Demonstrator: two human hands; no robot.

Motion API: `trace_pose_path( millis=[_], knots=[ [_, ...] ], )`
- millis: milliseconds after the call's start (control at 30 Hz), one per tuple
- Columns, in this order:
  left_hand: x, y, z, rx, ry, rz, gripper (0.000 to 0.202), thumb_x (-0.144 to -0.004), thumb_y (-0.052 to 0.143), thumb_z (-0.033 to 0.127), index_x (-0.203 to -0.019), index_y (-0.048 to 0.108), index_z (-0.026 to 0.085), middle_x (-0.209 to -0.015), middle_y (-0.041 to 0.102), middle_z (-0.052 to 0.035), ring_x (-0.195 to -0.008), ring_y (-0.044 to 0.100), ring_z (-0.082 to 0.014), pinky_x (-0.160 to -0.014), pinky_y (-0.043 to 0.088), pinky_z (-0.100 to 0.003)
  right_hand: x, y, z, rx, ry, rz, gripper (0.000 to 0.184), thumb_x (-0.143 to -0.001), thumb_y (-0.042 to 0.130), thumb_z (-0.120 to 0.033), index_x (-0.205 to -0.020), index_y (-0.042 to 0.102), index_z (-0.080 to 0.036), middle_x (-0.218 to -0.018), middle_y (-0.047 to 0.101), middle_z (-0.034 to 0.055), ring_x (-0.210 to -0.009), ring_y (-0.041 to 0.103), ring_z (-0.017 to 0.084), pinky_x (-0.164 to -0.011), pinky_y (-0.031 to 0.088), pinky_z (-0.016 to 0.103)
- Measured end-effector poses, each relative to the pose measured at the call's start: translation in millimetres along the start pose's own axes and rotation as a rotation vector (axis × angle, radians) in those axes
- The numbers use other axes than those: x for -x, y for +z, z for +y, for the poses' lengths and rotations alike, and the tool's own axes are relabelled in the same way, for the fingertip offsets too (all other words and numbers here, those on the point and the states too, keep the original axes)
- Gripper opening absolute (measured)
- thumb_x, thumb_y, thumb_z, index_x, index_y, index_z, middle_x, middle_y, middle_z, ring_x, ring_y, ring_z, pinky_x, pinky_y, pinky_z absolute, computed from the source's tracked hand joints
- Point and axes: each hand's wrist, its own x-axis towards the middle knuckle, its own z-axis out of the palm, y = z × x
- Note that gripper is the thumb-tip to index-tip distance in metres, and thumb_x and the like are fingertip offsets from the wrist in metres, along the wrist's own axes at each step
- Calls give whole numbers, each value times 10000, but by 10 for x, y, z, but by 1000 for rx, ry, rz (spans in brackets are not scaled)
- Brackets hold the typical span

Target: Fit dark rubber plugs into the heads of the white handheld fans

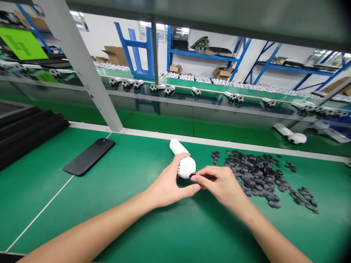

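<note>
A white plastic part with a round head [187, 168] and a straight handle [178, 147] is in front of me at the middle of the green table. My left hand [171, 182] is closed round the head, its handle pointing away from me. Between thumb and fingers, my right hand [216, 180] pinches a small black piece [192, 175] against the head's lower right edge. To the right lies a loose pile of small dark grey pieces [255, 175], apart from my right hand.
A black phone [89, 157] lies at the left, near black ridged trays [27, 131]. A grey post [82, 69] rises behind. Beyond the table's rail, a conveyor [153, 120] carries a white part [293, 135]; several ball-headed parts [197, 91] line the ledge behind it.
</note>
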Motion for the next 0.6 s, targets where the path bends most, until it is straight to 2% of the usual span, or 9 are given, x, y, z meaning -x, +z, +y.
trace_pose_path(
  millis=[100,233,433,600],
  knots=[
    [1,12,15,-12,-13,6,870,-801,790,543,-1502,328,312,-1198,628,-71,-996,631,-264,-838,526,-394,10,42,-21,65,-41,46,143,-922,750,-334,-822,763,-232,-762,735,-3,-636,647,147,-576,482,250],
    [-3,29,10,-54,-16,3,868,-815,770,580,-1512,321,322,-1247,628,-91,-1062,638,-304,-872,531,-433,21,69,-22,90,-83,49,164,-923,750,-317,-793,716,-223,-757,696,5,-628,615,150,-558,473,254],
    [-9,34,-24,-125,-12,-18,860,-840,711,665,-1523,350,289,-1218,647,-110,-1060,647,-326,-860,538,-440,32,74,-9,146,-103,77,228,-901,790,-351,-737,699,-221,-685,660,-3,-592,569,150,-549,414,275],
    [-14,0,-62,-170,9,-48,800,-861,694,658,-1501,379,298,-1173,665,-90,-1041,660,-319,-851,539,-426,46,100,24,153,-131,91,290,-919,771,-350,-691,656,-213,-650,613,-11,-573,514,137,-531,357,271]
  ],
)
